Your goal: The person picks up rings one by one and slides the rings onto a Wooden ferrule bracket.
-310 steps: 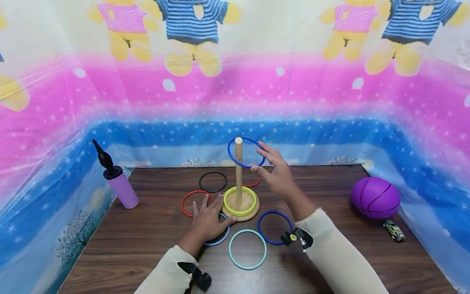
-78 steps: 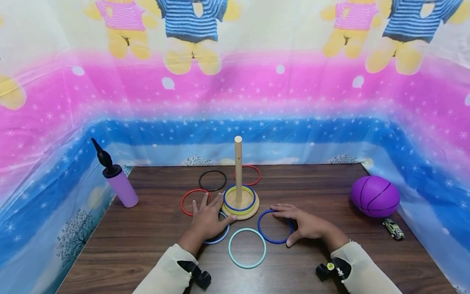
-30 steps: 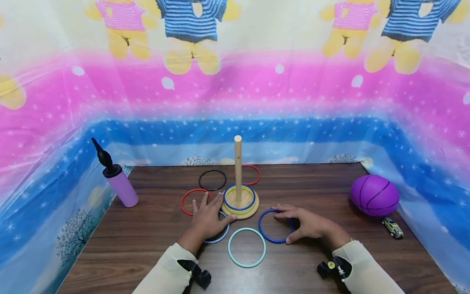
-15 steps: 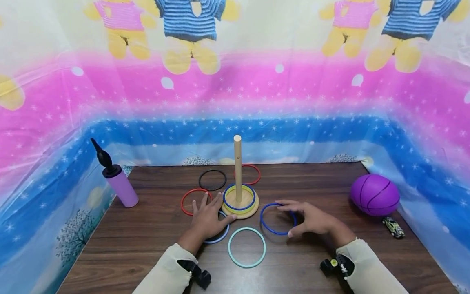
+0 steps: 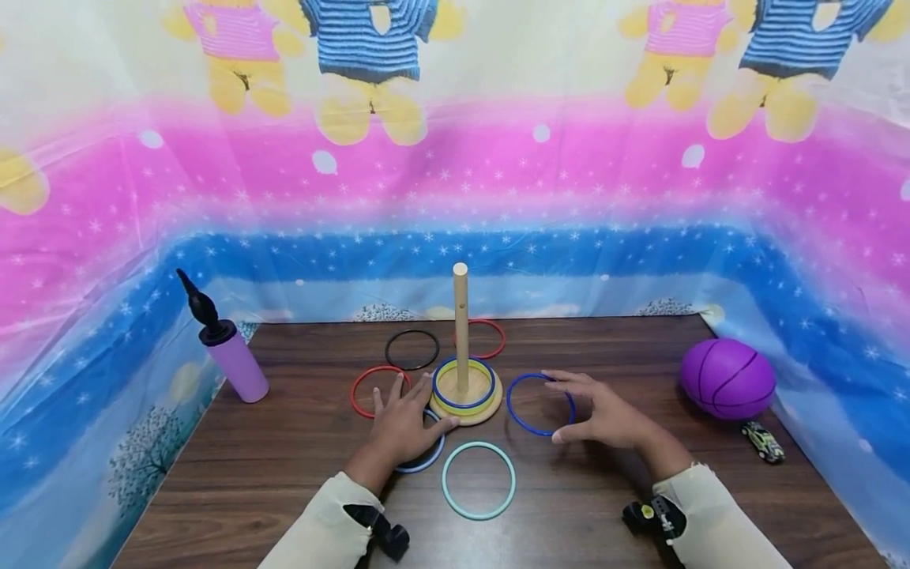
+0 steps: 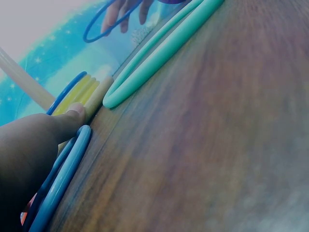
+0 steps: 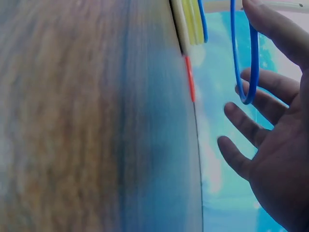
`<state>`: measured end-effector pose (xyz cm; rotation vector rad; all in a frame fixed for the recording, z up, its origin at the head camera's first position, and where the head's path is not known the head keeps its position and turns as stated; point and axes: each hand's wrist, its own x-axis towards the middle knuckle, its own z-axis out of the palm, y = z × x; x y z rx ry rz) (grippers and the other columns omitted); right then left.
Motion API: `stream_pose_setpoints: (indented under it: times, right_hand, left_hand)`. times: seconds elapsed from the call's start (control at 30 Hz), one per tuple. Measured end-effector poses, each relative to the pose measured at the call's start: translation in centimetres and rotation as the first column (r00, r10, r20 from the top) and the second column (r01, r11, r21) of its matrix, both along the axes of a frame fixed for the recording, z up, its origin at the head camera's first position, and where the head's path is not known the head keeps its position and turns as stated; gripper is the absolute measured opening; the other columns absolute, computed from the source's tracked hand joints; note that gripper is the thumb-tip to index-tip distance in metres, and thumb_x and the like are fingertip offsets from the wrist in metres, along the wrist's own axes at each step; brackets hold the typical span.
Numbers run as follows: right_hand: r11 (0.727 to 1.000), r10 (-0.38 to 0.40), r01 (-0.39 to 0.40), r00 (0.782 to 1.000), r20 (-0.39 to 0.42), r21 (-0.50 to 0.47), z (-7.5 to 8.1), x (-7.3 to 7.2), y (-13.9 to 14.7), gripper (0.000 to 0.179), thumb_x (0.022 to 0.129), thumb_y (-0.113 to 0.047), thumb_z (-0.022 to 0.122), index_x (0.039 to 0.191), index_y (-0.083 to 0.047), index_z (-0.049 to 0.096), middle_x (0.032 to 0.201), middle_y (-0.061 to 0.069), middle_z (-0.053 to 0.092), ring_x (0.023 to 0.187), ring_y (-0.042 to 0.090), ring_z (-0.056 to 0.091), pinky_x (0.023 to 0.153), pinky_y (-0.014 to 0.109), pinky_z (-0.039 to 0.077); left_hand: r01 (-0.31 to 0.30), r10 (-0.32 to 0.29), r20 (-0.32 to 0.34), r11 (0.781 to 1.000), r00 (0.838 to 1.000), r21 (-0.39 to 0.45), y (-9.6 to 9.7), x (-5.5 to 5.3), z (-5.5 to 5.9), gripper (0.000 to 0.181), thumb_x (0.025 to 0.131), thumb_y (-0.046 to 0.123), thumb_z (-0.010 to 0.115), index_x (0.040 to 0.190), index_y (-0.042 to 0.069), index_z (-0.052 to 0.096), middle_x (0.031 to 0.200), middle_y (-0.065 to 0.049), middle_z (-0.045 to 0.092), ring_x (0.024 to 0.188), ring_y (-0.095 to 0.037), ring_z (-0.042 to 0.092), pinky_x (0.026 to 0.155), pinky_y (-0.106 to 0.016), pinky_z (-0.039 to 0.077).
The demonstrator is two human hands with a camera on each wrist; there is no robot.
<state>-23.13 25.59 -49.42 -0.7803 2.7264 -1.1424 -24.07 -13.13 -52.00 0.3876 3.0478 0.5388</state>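
Observation:
In the head view, a wooden peg stand [image 5: 461, 332] stands at the table's middle. Around its peg lie yellow rings [image 5: 463, 412], topped by a blue ring [image 5: 434, 383]. My left hand [image 5: 400, 427] rests with spread fingers at the base's left side, partly covering a light-blue ring [image 5: 423, 469]; its thumb touches the base edge in the left wrist view. To the right of the stand, my right hand [image 5: 604, 412] pinches a second blue ring [image 5: 508, 401] between thumb and fingers. The right wrist view shows this held ring [image 7: 254, 58] raised off the table.
A turquoise ring [image 5: 479, 517] lies in front of the stand. A red ring [image 5: 352, 393], a black ring [image 5: 387, 350] and another red ring [image 5: 503, 340] lie left and behind. A purple pump [image 5: 242, 367] stands left; a purple ball [image 5: 728, 379] and toy car [image 5: 763, 442] sit right.
The first blue ring, earlier held at the peg's top, now lies on the yellow rings. My right hand has since lifted the second blue ring off the table. The left hand stays put.

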Motion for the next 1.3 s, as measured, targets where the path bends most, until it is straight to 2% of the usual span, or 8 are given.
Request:
stream_pose_setpoints:
  times: [0.17,0.37,0.63,0.77,0.97,1.17,1.3]
  right_hand:
    - [0.999,-0.034,0.034,0.999,-0.036,-0.013,0.5,0.1,-0.6,0.091,0.086,-0.044,0.095,0.162,-0.016,0.055,0.174,0.008,0.044,0.159,0.047,0.038,0.113,0.077,0.044]
    - [0.996,-0.066,0.062,0.995,-0.076,-0.058,1.0,0.2,-1.2,0.087,0.089,-0.035,0.094,0.162,-0.009,0.054,0.175,0.012,0.042,0.161,0.049,0.034,0.116,0.08,0.04]
    - [0.983,-0.159,0.146,0.981,-0.112,-0.113,2.0,-0.2,-2.1,0.084,0.092,-0.033,0.092,0.161,-0.004,0.054,0.174,0.012,0.043,0.16,0.046,0.035,0.116,0.078,0.041]
    - [0.975,-0.188,0.171,0.976,-0.111,-0.143,2.8,-0.3,-2.5,0.085,0.09,-0.032,0.093,0.161,-0.006,0.054,0.172,0.012,0.046,0.158,0.043,0.04,0.114,0.071,0.047]
    - [0.964,-0.229,0.199,0.958,-0.171,-0.176,4.0,-0.5,-3.0,0.088,0.086,-0.028,0.097,0.161,-0.009,0.055,0.168,0.012,0.053,0.146,0.038,0.052,0.104,0.055,0.051]
    - [0.933,-0.293,0.235,0.935,-0.198,-0.271,5.3,-0.5,-3.7,0.087,0.082,-0.023,0.099,0.159,-0.011,0.06,0.165,0.011,0.057,0.122,0.027,0.057,0.095,0.047,0.05]
    - [0.914,-0.331,0.247,0.914,-0.237,-0.322,6.4,-0.5,-4.2,0.085,0.082,-0.021,0.099,0.158,-0.011,0.061,0.163,0.011,0.059,0.124,0.023,0.057,0.096,0.037,0.05]
  left_hand:
    - [-0.005,0.005,-0.003,1.0,1.0,0.006,0.0,0.1,0.0,0.097,0.099,0.078,0.06,0.173,0.021,0.035,0.178,-0.004,0.038,0.17,-0.047,0.018,0.129,-0.083,0.006]
    - [-0.004,0.004,0.0,1.0,1.0,0.006,-0.1,0.0,-0.2,0.096,0.099,0.077,0.06,0.174,0.021,0.035,0.179,-0.003,0.037,0.17,-0.047,0.017,0.129,-0.083,0.006]
    - [-0.004,0.004,-0.003,1.0,1.0,0.01,-0.2,0.0,-0.3,0.097,0.099,0.077,0.061,0.173,0.021,0.036,0.178,-0.003,0.038,0.17,-0.047,0.018,0.13,-0.083,0.006]
    - [-0.004,0.004,-0.002,1.0,1.0,0.012,-0.2,0.0,-0.4,0.096,0.099,0.077,0.061,0.174,0.022,0.035,0.178,-0.003,0.038,0.17,-0.046,0.017,0.13,-0.082,0.006]
    - [0.0,0.0,0.0,1.0,1.0,0.01,-0.1,-0.1,-0.2,0.097,0.099,0.077,0.061,0.174,0.021,0.035,0.178,-0.004,0.038,0.17,-0.047,0.018,0.13,-0.082,0.006]
    - [0.001,-0.001,-0.003,1.0,1.0,0.006,0.0,0.0,-0.1,0.097,0.099,0.077,0.061,0.173,0.021,0.036,0.178,-0.003,0.039,0.17,-0.047,0.018,0.129,-0.083,0.006]
    - [0.0,0.0,-0.005,1.0,1.0,0.007,0.0,0.1,-0.1,0.097,0.099,0.077,0.061,0.173,0.021,0.036,0.178,-0.003,0.039,0.17,-0.047,0.018,0.129,-0.083,0.006]
